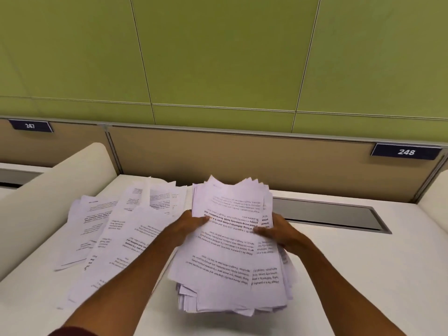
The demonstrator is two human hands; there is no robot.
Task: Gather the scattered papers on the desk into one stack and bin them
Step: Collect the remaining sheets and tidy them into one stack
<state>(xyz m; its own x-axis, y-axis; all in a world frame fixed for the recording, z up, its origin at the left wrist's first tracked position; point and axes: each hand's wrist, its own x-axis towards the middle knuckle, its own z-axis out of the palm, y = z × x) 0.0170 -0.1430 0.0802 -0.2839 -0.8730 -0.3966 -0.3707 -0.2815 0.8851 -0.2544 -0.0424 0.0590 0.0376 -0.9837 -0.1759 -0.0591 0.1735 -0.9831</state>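
Single head-worn wide-angle view, facing forward and down onto the desk (339,275).
The lens sits close above the desk's near edge; the stack of papers (230,251) lies centre frame, near, and the green wall (218,52) fills the upper half beyond.

Bright, even light from overhead, no hard glare. Soft shadow on the cream laminate desk (339,275) just under the thick stack of white printed papers (225,251). Wide-angle bend: grey metal desk slot (339,217) & green wall panels (218,57) bow twd the edges. Pic slightly soft overall (print mostly unreadable); dark blue number plate (30,126) at far left smeared.
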